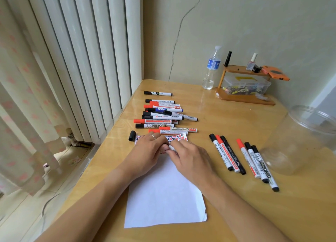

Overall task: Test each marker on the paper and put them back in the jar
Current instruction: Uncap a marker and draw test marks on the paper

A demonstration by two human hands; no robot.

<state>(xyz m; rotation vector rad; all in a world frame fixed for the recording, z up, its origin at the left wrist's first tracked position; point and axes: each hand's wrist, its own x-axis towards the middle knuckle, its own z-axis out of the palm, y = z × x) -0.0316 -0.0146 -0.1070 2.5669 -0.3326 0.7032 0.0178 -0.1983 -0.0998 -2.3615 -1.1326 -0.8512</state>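
Both forearms are bare, with no sleeve in view near the paper [164, 196]. The left hand [148, 151] wears a thin silver ring [153, 137]; the right hand [189, 160] shows no jewellery.

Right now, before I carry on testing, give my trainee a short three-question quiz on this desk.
1. True or false: the clear jar already holds markers.
2. Which lies loose beside the left hand? A) a red cap B) a black cap C) a pencil
3. Fill in: right of the paper, the laid-out markers number ____.

Key
1. False: the jar shows no markers inside.
2. B: it sits left of that hand, near the pile of markers.
3. Six, in two groups of three; meanwhile the right hand meets the left over a marker at the paper's far end.
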